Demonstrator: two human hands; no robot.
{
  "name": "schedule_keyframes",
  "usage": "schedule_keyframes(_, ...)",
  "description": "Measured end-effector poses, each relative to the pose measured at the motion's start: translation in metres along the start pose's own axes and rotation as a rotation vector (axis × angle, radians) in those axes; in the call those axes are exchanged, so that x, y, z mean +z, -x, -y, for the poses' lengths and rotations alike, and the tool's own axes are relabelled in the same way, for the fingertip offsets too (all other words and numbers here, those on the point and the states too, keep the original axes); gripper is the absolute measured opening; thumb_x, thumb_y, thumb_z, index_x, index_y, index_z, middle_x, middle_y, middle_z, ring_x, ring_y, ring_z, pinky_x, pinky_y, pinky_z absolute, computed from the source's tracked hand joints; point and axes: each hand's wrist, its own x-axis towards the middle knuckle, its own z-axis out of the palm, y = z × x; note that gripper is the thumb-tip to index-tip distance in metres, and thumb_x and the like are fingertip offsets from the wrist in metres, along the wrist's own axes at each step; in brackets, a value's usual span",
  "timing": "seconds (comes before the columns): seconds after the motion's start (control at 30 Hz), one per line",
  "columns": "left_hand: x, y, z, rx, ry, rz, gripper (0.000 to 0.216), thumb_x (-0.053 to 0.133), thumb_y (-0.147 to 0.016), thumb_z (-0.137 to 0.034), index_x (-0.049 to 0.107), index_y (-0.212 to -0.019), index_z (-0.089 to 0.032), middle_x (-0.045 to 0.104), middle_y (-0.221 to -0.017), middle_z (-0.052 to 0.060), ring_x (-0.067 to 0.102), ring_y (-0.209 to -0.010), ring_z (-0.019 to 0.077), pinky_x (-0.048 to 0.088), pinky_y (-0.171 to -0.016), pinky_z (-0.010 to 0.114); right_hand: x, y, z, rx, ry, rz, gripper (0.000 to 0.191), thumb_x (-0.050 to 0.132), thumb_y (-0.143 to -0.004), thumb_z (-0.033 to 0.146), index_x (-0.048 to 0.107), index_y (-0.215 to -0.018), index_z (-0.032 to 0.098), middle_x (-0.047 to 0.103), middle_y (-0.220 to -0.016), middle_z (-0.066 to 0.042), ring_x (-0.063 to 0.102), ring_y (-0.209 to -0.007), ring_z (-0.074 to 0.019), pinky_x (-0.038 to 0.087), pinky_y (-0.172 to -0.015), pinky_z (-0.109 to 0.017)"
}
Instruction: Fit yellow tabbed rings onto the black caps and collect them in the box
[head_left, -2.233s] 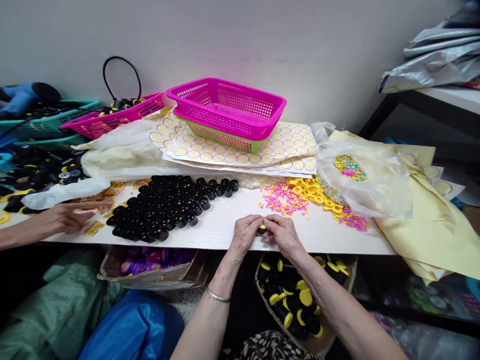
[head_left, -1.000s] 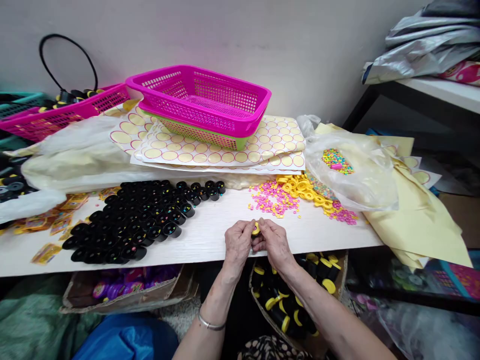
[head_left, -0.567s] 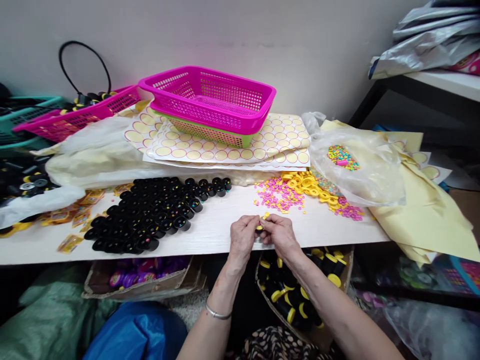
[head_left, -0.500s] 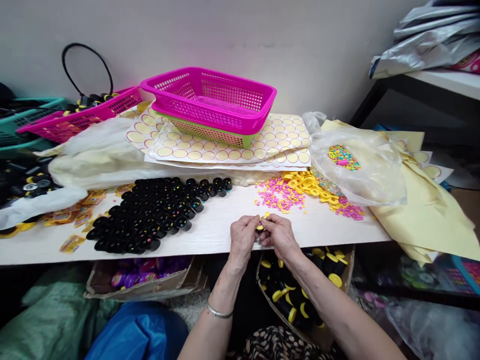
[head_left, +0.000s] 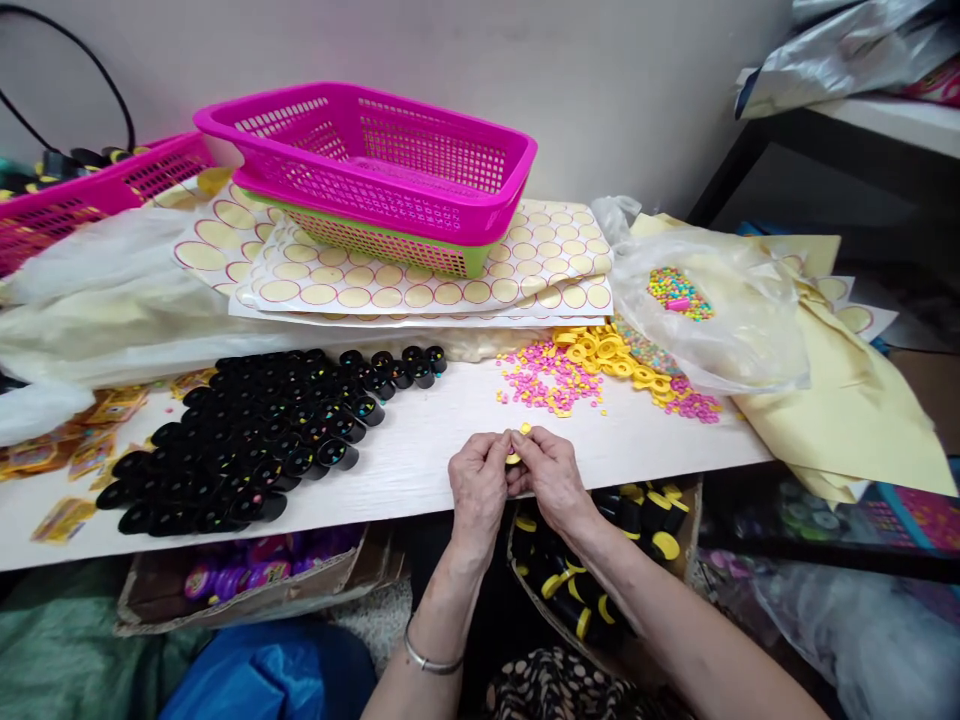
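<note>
At the table's front edge, my left hand (head_left: 482, 478) and my right hand (head_left: 550, 474) meet, both with fingers closed on a small round yellow cap (head_left: 513, 459). My thumbs press together over it, so most of it is covered. A spot of pink or dark shows at its middle. Another bit of yellow (head_left: 525, 429) sticks up by the right fingers. Beyond my hands lie pink and yellow beads (head_left: 551, 380) and a heap of yellow ring-shaped caps (head_left: 607, 352). Rows of open black cups (head_left: 259, 430) with coloured bits inside stand to the left.
A pink basket (head_left: 375, 195) sits in a green one on printed circle-sticker sheets (head_left: 420, 292). A clear bag of beads (head_left: 720, 310) lies at right. Below the table are a box of black cups with yellow caps (head_left: 664, 545) and a box of purple items (head_left: 240, 575).
The view has shifted, so the table's left-side things sit further left and larger. My hands stay together on the yellow cap; the thumbs have closed further over it.
</note>
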Motion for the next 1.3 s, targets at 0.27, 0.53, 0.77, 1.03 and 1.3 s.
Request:
schedule_keyframes(0.27, 0.009, -0.007, -0.003, -0.108, 0.045, -0.054, 0.036, 0.060, -0.069, -0.047, 0.064, -0.069, -0.012, 0.053, -0.051, -0.001, 0.048, -0.046, 0.0100, 0.038, -0.040, 0.020, 0.005, -0.003, -0.002, -0.062, -0.026, -0.031, 0.032, 0.060, -0.071, 0.046, 0.047, -0.072, 0.018, 0.054, -0.056, 0.005, 0.049, -0.032, -0.0079, 0.042, -0.031, -0.020)
schedule_keyframes(0.53, -0.018, 0.008, -0.004, 0.101, 0.061, 0.287, 0.042, 0.070, -0.061, -0.023, 0.063, -0.101, -0.015, 0.057, -0.084, 0.001, 0.050, -0.068, 0.0090, 0.044, -0.067, 0.022, 0.002, 0.006, 0.004, -0.090, -0.138, 0.060, 0.031, 0.064, -0.068, 0.045, 0.055, -0.071, 0.015, 0.057, -0.060, 0.002, 0.052, -0.048, -0.0086, 0.046, -0.043, -0.021)
schedule_keyframes(0.77, -0.005, 0.018, -0.005, 0.201, -0.112, 0.226, 0.027, 0.073, -0.058, -0.023, 0.068, -0.083, -0.015, 0.055, -0.079, 0.000, 0.048, -0.066, 0.0089, 0.039, -0.059, 0.019, -0.015, 0.023, -0.002, -0.077, -0.181, 0.063, 0.029, 0.064, -0.068, 0.043, 0.059, -0.075, 0.015, 0.060, -0.066, 0.001, 0.054, -0.052, -0.0093, 0.044, -0.042, -0.020)
schedule_keyframes(1.03, -0.009, 0.013, -0.012, -0.124, 0.104, 0.336, 0.035, 0.062, -0.071, -0.044, 0.065, -0.081, -0.011, 0.049, -0.047, -0.004, 0.040, -0.043, 0.0054, 0.030, -0.044, 0.017, -0.015, 0.019, 0.000, -0.069, -0.050, -0.016, 0.033, 0.066, -0.065, 0.045, 0.057, -0.068, 0.013, 0.052, -0.046, 0.003, 0.046, -0.035, -0.0060, 0.034, -0.030, -0.015)
schedule_keyframes(1.3, 0.005, 0.017, -0.006, -0.106, 0.083, 0.139, 0.037, 0.063, -0.067, -0.047, 0.062, -0.069, -0.010, 0.041, -0.040, -0.007, 0.035, -0.037, 0.0051, 0.028, -0.038, 0.018, -0.008, 0.027, -0.007, -0.079, -0.100, -0.015, 0.034, 0.065, -0.068, 0.047, 0.054, -0.073, 0.016, 0.052, -0.048, 0.005, 0.050, -0.040, -0.0076, 0.045, -0.036, -0.018)
